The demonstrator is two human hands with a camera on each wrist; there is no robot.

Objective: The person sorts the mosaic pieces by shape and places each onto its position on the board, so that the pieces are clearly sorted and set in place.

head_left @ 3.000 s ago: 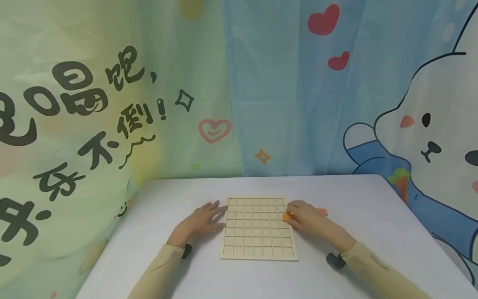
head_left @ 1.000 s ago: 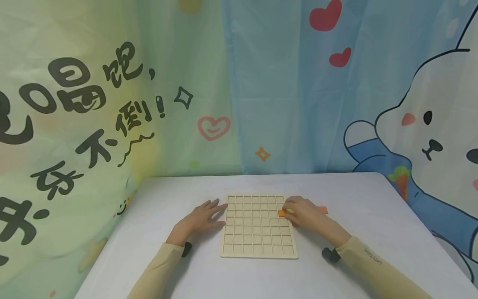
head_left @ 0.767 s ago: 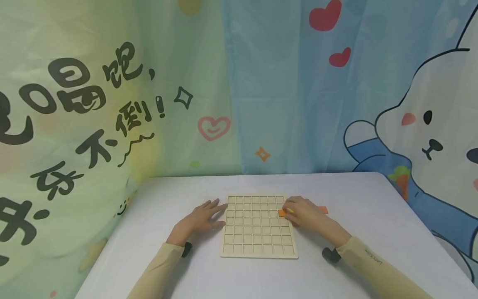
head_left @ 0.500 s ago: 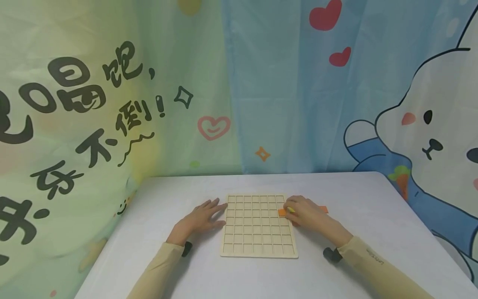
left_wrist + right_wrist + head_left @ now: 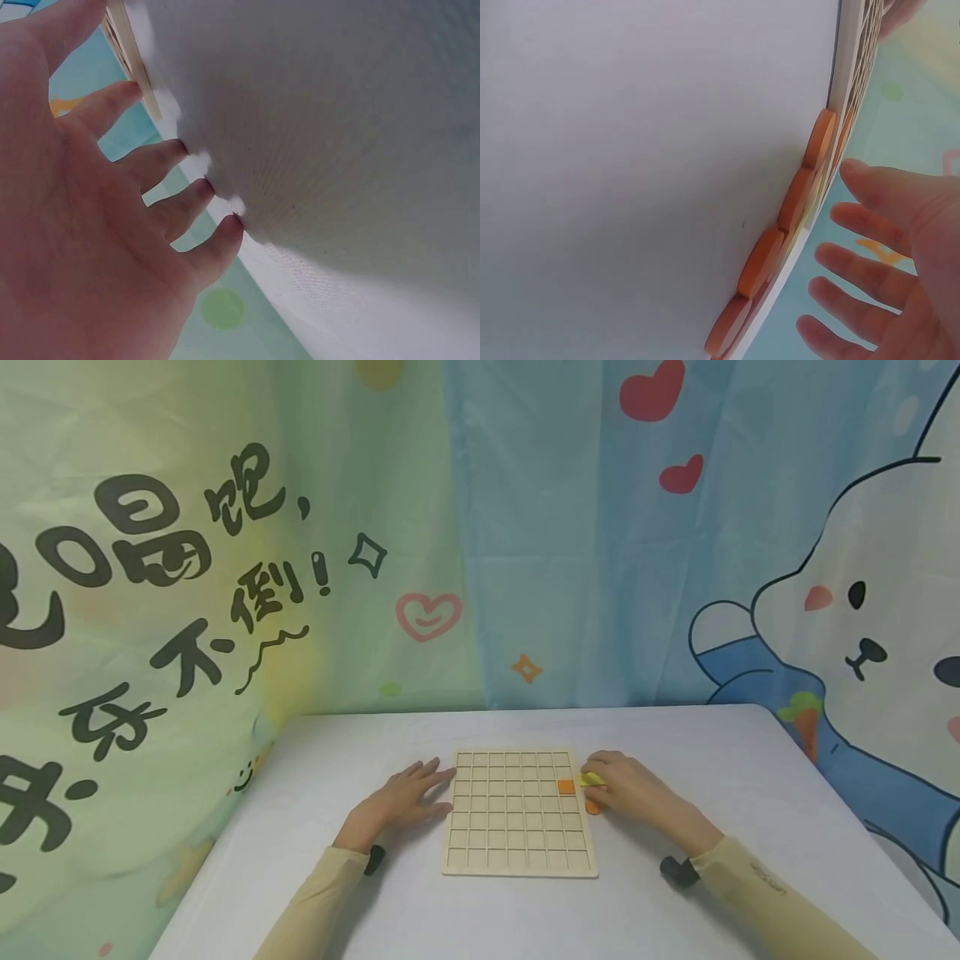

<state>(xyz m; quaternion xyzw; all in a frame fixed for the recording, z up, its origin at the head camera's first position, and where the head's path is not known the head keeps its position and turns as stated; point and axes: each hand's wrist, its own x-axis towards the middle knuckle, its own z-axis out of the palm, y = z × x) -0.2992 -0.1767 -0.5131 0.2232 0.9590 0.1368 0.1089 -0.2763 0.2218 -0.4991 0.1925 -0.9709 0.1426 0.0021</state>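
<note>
Head view has the right hand (image 5: pixel 628 787) beside the right edge of a pale wooden grid board (image 5: pixel 517 825), its fingers and thumb apart, as the right wrist view confirms; just left of its fingertips, an orange square (image 5: pixel 566 787) sits in the board's rightmost column, third row from the far edge; between thumb and forefinger shows a yellow piece (image 5: pixel 592 780), partly hidden by that hand; just below the thumb, an orange rounded piece (image 5: pixel 593 808) lies near the board's edge; from the right wrist, a row of orange pieces (image 5: pixel 761 262) runs along the white table (image 5: pixel 517 927) in front of the spread fingers.

Opposite, the left hand (image 5: pixel 405 797) has its fingers spread, forefinger and thumb touching the board's left edge; both sleeves (image 5: pixel 311 906) are tan; beyond the hands hangs a printed backdrop (image 5: pixel 536 543) with hearts and lettering.
</note>
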